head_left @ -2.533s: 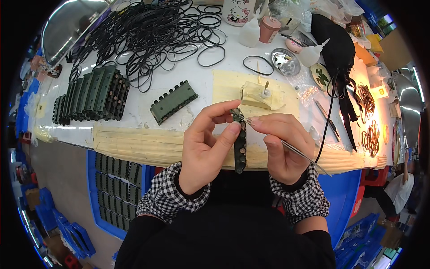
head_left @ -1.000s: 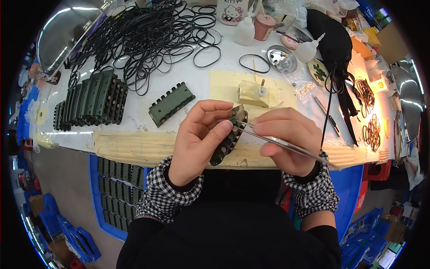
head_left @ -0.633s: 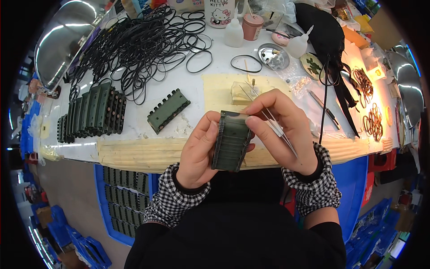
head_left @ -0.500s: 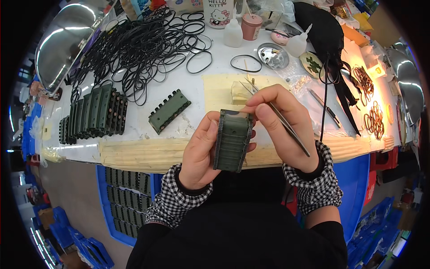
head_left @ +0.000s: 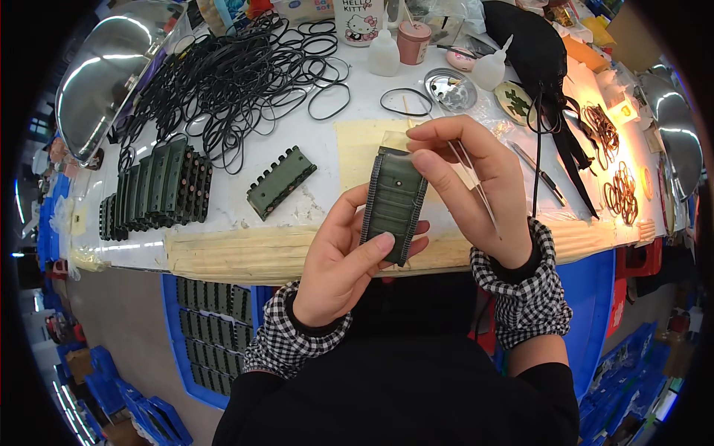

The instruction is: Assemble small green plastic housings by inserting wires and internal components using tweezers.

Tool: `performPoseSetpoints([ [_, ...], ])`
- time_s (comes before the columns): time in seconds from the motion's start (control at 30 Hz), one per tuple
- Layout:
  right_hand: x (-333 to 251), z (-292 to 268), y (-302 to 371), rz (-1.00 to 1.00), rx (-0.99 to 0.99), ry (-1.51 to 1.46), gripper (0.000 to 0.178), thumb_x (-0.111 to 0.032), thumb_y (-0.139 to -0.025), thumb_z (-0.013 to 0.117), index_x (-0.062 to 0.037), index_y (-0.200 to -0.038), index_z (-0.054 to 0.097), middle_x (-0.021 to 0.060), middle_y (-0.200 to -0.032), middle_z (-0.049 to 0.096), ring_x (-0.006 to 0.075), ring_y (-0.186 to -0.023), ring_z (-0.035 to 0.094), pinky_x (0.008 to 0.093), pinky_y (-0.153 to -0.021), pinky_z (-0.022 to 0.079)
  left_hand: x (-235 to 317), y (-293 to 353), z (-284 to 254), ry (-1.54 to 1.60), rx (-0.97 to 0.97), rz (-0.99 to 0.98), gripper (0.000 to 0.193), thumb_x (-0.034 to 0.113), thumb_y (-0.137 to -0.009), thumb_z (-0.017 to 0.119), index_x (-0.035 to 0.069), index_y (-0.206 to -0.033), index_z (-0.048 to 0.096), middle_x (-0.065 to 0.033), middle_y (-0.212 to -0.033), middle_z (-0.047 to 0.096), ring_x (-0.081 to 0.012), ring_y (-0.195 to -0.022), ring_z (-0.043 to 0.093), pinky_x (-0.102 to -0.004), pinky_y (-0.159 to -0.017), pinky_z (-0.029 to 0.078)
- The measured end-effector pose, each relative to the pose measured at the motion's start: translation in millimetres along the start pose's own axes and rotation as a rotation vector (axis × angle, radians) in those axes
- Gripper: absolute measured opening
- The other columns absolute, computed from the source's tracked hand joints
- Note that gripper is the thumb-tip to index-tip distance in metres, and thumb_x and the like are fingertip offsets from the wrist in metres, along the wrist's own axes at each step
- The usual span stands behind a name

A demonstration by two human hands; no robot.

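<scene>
My left hand (head_left: 331, 271) grips a dark green model vehicle hull (head_left: 392, 212) with ribbed track strips along both long sides. Its thumb presses on the near end, and fingers wrap beneath. The hull's flat, paneled face, with a small hole, is turned up. My right hand (head_left: 483, 197) has metal tweezers (head_left: 476, 178) tucked across the palm. Its thumb and index finger are at the hull's far right corner; whether they pinch a small part there I cannot tell. A similar green piece (head_left: 282, 182) lies on the table to the left.
Several green pieces (head_left: 160, 182) stand stacked at left, behind them a heap of black rubber bands (head_left: 216, 89). Below the table edge, a blue tray (head_left: 172, 327) holds more pieces. White squeeze bottles (head_left: 384, 56), a metal dish (head_left: 450, 91) and a black bag (head_left: 524, 44) sit farther back.
The hull has tilted and shifted slightly away from me, showing more of its upper face. My left thumb has moved to its near end. My right hand has turned slightly with the tweezers.
</scene>
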State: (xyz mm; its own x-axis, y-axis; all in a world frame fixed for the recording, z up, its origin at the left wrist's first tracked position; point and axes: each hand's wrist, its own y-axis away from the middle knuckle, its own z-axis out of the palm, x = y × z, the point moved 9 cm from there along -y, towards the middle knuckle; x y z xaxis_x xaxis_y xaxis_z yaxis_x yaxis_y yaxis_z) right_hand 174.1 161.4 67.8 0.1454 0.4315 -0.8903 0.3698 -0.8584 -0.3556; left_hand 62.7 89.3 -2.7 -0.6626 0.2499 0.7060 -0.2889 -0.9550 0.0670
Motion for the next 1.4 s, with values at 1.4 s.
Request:
performPoseSetpoints([
  [1.4,-58,2,41,-0.452,0.139,0.391,0.019,-0.004,-0.084,0.064,-0.0021,-0.103,0.064,0.0165,-0.105,0.065,0.0297,-0.092,0.062,0.0358,-0.077,0.051,92,26,-24,-0.796,0.209,0.555,0.035,-0.009,-0.078,0.067,-0.003,-0.111,0.058,-0.0054,-0.093,0.063,-0.0121,-0.086,0.063,-0.0349,-0.099,0.045],
])
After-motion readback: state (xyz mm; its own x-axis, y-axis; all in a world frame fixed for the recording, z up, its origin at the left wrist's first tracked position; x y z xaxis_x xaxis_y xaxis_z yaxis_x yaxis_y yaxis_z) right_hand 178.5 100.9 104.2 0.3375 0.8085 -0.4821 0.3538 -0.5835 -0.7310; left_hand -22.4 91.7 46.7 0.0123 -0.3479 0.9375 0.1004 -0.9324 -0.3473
